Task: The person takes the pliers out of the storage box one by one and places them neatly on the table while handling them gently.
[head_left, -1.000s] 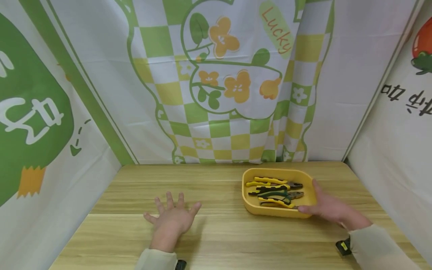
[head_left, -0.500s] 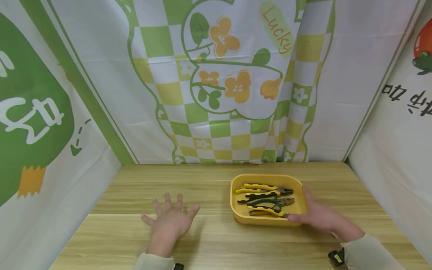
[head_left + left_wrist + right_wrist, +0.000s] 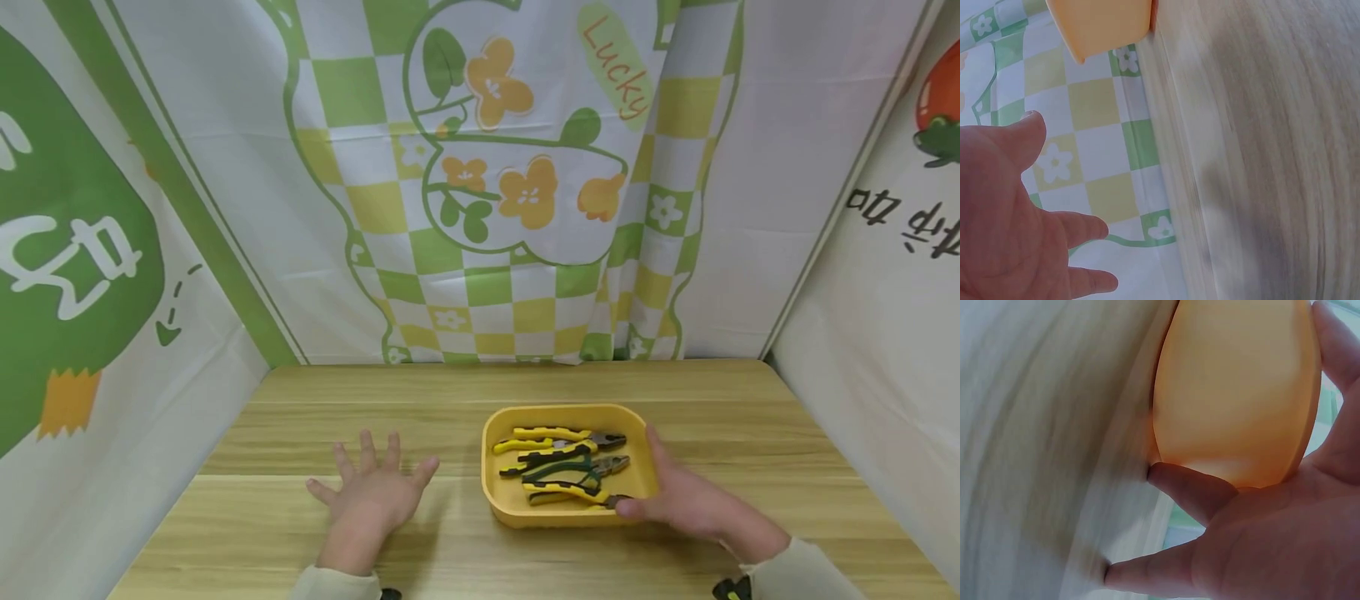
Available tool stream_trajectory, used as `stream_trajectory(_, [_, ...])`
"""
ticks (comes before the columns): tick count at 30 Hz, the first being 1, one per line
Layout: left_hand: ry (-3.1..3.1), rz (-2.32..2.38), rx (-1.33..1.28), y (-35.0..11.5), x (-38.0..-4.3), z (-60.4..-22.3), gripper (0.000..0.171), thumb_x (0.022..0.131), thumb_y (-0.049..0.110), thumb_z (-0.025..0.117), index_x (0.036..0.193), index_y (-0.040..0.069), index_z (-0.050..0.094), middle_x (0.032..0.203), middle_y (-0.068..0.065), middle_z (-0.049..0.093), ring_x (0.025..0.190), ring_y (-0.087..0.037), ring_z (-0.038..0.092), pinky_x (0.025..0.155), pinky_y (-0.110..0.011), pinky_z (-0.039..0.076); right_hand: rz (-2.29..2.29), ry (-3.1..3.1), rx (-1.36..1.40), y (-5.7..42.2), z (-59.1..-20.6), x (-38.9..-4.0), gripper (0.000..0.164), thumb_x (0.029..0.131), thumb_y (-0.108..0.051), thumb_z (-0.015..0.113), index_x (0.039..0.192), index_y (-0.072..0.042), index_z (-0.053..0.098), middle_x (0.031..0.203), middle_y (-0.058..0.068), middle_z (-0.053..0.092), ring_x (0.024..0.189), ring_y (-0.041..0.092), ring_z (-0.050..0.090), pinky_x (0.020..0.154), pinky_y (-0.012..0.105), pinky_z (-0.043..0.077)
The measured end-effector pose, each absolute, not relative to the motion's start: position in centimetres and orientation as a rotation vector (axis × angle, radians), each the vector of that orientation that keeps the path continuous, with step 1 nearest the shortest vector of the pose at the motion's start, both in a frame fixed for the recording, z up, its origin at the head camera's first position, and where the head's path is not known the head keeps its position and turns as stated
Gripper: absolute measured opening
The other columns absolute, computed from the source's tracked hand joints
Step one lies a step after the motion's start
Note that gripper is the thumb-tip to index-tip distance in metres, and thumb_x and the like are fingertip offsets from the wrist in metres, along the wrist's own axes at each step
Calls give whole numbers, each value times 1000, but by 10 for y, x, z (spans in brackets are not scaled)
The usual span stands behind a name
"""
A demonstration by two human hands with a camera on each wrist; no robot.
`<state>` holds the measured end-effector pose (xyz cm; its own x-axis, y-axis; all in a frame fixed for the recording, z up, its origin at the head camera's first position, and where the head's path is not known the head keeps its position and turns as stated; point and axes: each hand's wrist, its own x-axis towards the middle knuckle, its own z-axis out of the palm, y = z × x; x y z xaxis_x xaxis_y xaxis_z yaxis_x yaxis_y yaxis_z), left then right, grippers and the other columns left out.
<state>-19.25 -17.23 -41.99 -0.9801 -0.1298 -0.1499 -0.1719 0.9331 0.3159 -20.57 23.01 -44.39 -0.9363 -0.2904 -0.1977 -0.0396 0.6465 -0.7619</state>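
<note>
A yellow plastic bin [image 3: 570, 518] stands on the table in the head view. Several pliers [image 3: 558, 467] lie in it, with yellow-and-black or dark green handles and their metal heads to the right. At the bin's right end my right hand [image 3: 693, 497] holds its corner, thumb over the near rim and fingers spread along the end wall. In the right wrist view two fingertips reach down to the tabletop beside the bin wall [image 3: 1235, 394]. My left hand [image 3: 371, 500] is left of the bin, fingers spread wide and holding nothing; its palm side shows in the left wrist view.
The wood-grain table [image 3: 262, 517] ends against a hanging cloth [image 3: 495, 317] with green and yellow checks at the back. Printed cloth walls stand on the left [image 3: 67, 250] and right [image 3: 885, 317]. Both wrists wear dark bands.
My right hand has brought the bin, with the pliers inside, leftward and nearer to me across the table. My left hand has shifted only slightly left, still spread.
</note>
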Motion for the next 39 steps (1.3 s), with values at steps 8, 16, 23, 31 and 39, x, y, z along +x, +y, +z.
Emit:
stream_trajectory(8, [2954,496,-233,-174,-192,-422,112,82,89,11,158,9,25,160,-28,-1,137,-57,-23,82,-78,-27,-1191,2570,-279,220,-444,-197,138,74,-46,85,154,0,-18,148,45,17,133,57,30,109,63,19])
stream_trajectory(16, [2965,506,-237,-173,-192,-423,113,81,90,12,158,8,27,160,-28,1,137,-58,-20,84,-79,-26,-1189,2583,-294,212,-445,-189,139,72,-47,86,155,-1,-17,147,45,19,132,58,31,109,64,20])
stream_trajectory(23, [2967,502,-228,-173,-193,-423,112,82,90,12,158,8,26,160,-28,1,137,-58,-20,83,-79,-25,-1198,2565,-308,208,-445,-186,138,75,-44,86,153,1,-19,146,47,18,132,58,31,109,65,20])
stream_trajectory(31, [2970,497,-223,-174,-194,-421,111,83,89,12,158,8,27,160,-29,1,137,-59,-20,83,-80,-25,-1170,2550,-345,210,-445,-187,137,77,-42,85,153,3,-19,144,48,22,127,54,42,108,63,25])
stream_trajectory(39, [2970,504,-227,-177,-194,-421,110,83,88,12,158,8,27,160,-28,1,137,-59,-19,83,-79,-25,-1053,2519,-469,226,-437,-194,124,83,-41,81,155,4,-10,132,41,48,115,38,55,101,59,38])
